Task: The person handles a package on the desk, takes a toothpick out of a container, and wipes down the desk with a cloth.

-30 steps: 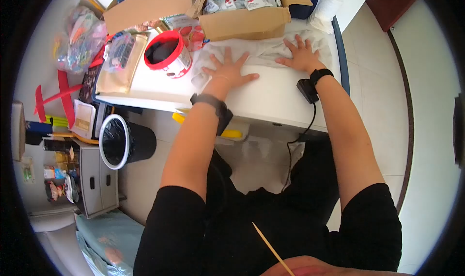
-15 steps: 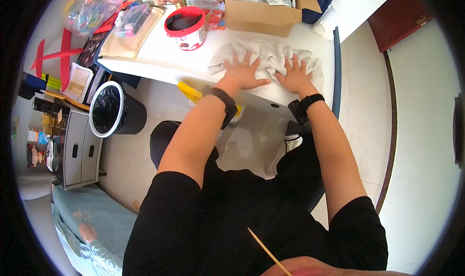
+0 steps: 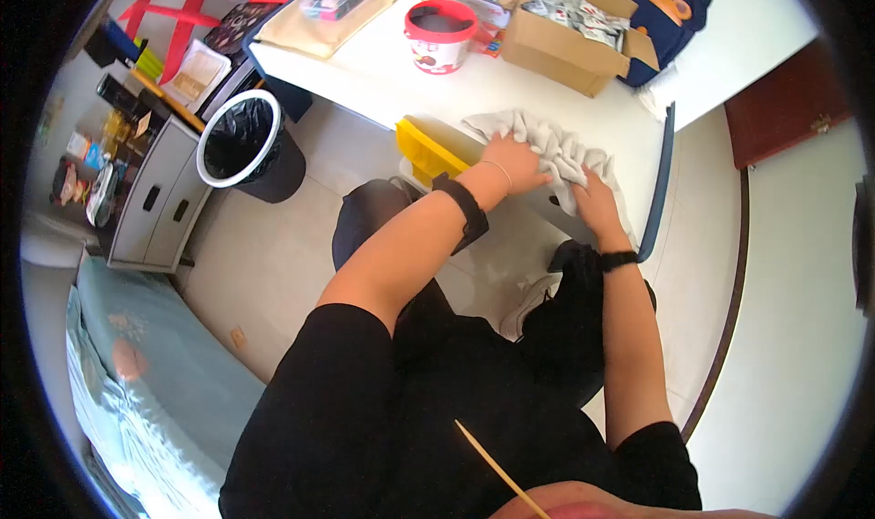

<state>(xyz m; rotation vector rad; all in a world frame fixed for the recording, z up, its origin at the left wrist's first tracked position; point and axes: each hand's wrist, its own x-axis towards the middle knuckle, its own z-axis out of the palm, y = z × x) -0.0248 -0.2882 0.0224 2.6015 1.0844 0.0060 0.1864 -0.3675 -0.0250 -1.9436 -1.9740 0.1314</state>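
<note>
A crumpled off-white cloth (image 3: 547, 138) lies bunched along the near right edge of the white desk (image 3: 383, 77), with part of it hanging over the edge. My left hand (image 3: 516, 162) grips the cloth's near side, its fingertips sunk into the folds. To the right, my right hand (image 3: 597, 205) holds the cloth at the desk edge, fingers bent round it and partly hidden. A red-and-white tub (image 3: 439, 52) stands on the desk beyond my left hand.
An open cardboard box (image 3: 556, 54) full of small packets sits behind the cloth. Left of the desk stands a black-lined trash bin (image 3: 281, 159). A yellow panel (image 3: 424, 150) is under the front edge. A thin wooden stick (image 3: 497, 467) juts up near my face.
Both hands went from spread flat on the cloth to curled around it, and came to the desk's near edge. The cloth is bunched closer to that edge. The view has shifted.
</note>
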